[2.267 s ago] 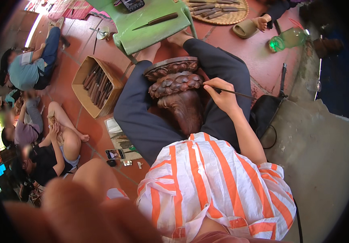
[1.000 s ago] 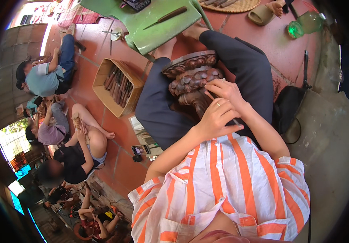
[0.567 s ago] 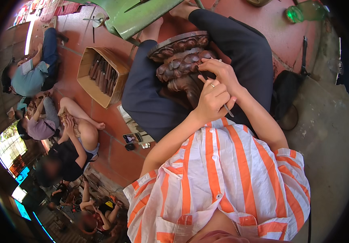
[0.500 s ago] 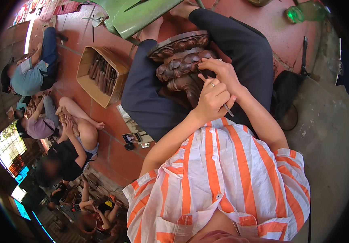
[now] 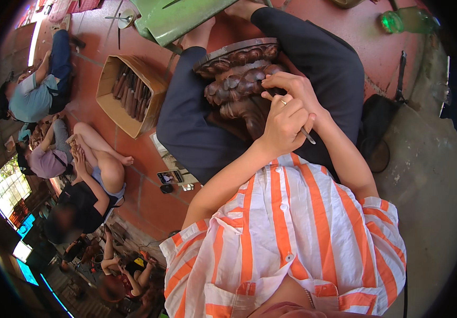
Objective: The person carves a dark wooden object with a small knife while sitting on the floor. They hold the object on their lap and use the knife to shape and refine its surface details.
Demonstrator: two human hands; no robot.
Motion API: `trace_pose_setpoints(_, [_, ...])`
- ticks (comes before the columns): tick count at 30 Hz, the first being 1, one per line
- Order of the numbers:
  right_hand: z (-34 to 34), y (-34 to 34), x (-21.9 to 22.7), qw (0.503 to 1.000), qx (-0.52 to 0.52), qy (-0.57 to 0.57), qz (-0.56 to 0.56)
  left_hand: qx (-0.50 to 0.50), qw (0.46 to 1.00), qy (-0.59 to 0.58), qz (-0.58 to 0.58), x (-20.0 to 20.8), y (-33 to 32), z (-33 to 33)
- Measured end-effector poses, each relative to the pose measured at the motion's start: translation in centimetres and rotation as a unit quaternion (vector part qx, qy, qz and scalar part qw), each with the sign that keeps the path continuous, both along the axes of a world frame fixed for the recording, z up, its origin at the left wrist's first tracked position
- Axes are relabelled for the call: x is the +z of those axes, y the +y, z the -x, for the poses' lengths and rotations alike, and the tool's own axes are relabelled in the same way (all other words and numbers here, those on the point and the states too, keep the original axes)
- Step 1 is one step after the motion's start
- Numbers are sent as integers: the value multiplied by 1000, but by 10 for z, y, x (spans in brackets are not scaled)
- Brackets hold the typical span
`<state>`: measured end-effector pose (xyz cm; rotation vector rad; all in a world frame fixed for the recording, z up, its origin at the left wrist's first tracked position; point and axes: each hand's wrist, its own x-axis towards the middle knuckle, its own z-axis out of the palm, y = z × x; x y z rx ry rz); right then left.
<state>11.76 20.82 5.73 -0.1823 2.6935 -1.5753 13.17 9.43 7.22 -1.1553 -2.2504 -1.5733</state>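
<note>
A dark brown carved wooden piece (image 5: 234, 93), with rounded scrolls and a flat round rim, rests tilted between my bent legs. My left hand (image 5: 288, 123) is closed around a thin metal carving tool (image 5: 308, 135), whose rear end pokes out below the fist. Just beyond it, my right hand (image 5: 292, 87) reaches across with bent fingers pressed together at the tool's front part, against the right side of the carving. The tool's tip is hidden by the fingers and the wood.
On the left, a cardboard box (image 5: 154, 114) holds several wooden-handled tools (image 5: 131, 91). A phone (image 5: 169, 177) lies near my left knee. Ahead stands a green plastic stool (image 5: 178, 21). A green bottle (image 5: 409, 20) is far right; a black bag (image 5: 379, 119) lies beside my right leg. Several people sit left.
My left hand has turned a little, and the tool's rear end has swung right and slightly up. My right hand stays against the carving. The whole view has shifted slightly.
</note>
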Motion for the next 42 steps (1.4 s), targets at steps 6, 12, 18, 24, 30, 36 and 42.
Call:
trace_pose_setpoints(6, [2,5,0,1000,19,-2,8,-7,1000,-12,1,9,2,1])
trace_pose_setpoints(12, [3,7,-14,996,43,75,-11,-16,1000,-20,-8,9,0,-1])
trace_pose_setpoints(18, [2,2,-11,998,19,59,-14,-10,1000,-6,-9,0,-2,0])
trace_pose_setpoints(24, [0,-1,-13,998,9,60,-7,-12,1000,-1,-4,-1,-4,-1])
trace_pose_setpoints(30, [3,2,-10,998,19,59,-7,-16,1000,-13,-17,3,-1,-2])
trace_pose_setpoints(36, [0,1,-17,996,11,85,-7,-33,999,-16,-17,3,-6,-4])
trace_pose_setpoints(42, [0,-6,-6,999,-3,53,-8,-45,999,-12,-6,3,-11,1])
